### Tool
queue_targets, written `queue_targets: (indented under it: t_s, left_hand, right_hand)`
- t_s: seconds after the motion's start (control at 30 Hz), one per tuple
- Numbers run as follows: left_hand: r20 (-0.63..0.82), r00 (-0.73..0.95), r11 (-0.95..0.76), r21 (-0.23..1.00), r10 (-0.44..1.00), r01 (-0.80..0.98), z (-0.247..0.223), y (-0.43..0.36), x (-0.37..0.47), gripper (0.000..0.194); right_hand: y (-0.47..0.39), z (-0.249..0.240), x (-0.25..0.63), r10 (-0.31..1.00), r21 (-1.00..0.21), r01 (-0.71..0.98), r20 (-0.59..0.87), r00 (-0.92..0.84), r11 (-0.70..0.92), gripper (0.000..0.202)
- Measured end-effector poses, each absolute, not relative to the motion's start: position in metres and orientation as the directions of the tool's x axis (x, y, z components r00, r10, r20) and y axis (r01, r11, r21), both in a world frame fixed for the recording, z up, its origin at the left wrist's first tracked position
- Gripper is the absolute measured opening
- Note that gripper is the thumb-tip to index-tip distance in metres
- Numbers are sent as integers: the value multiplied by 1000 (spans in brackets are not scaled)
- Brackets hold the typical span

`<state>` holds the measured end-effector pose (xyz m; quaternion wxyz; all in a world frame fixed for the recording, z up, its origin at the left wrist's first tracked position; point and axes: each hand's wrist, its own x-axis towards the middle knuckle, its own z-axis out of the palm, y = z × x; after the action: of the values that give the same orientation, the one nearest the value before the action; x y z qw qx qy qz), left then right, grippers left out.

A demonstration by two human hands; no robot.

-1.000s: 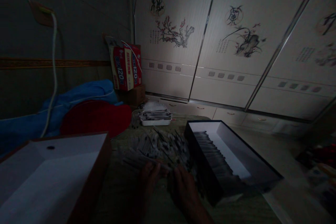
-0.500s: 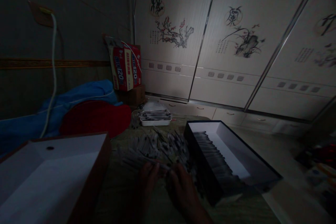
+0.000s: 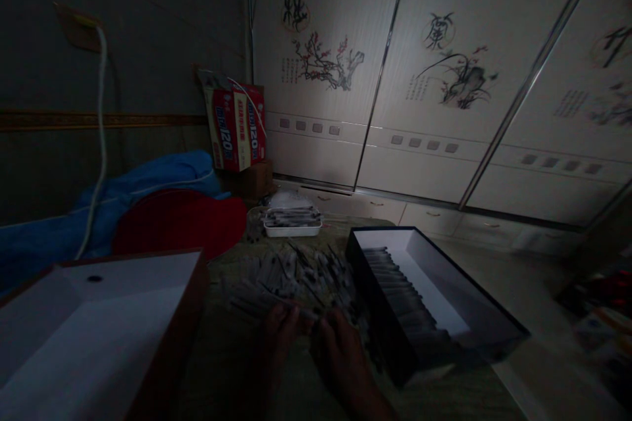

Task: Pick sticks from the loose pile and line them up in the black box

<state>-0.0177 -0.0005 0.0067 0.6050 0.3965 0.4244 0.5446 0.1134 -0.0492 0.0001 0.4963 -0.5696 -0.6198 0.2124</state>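
In the dim head view, a heap of thin pens or tubes (image 3: 281, 273) lies on the table. At the heap's near edge, my left hand (image 3: 279, 335) is closed, its thumb and fingers pinching one end of a slim pen-like item (image 3: 307, 313). My right hand (image 3: 343, 348) is closed round the other end of it. To the right stands a dark box with white lining (image 3: 444, 276), with a row of similar thin items (image 3: 399, 289) along its left side. Behind the heap sits a white tray (image 3: 293, 231) of more such items.
An open red-brown box with white lining (image 3: 123, 342) is at the left. Behind it lie red cloth (image 3: 182, 220) and blue cloth (image 3: 148, 174). A white cable (image 3: 103, 112) hangs from the wall. A red carton (image 3: 239, 128) stands before the cabinet doors (image 3: 326, 79).
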Motion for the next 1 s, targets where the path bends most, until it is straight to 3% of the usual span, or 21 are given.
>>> queue_targets:
  t_s: [0.23,0.33,0.53,0.63,0.73,0.83,0.9,1.0]
  left_hand:
    - [-57,93,83,950,994,-301,-1,6,-19,40]
    - [-50,84,68,971,995,-230,3,4,-19,37]
    - [26,84,-19,997,996,-81,7,-7,-12,30]
    - [103,-22,-104,995,994,-15,5,-8,-12,28]
    - [190,-84,-171,965,978,198,11,0,-17,21]
    - [362,33,-333,812,932,479,21,16,-21,18]
    - [457,179,-450,599,872,662,25,30,-22,26]
    - [443,358,-494,243,822,835,23,51,-20,39]
  right_hand:
    - [-48,-2,113,880,-780,546,450,152,305,39]
    - [-52,3,115,894,-777,563,425,142,280,30]
    - [-49,1,114,859,-679,593,510,-42,433,37]
    - [-42,-20,114,870,-726,598,483,95,338,34]
    - [-36,-45,119,800,-756,628,487,350,186,46]
    - [-35,-59,126,771,-757,637,491,405,146,57]
    - [-35,-59,129,779,-755,637,491,391,156,59]
    - [-35,-48,128,777,-757,634,492,393,158,57]
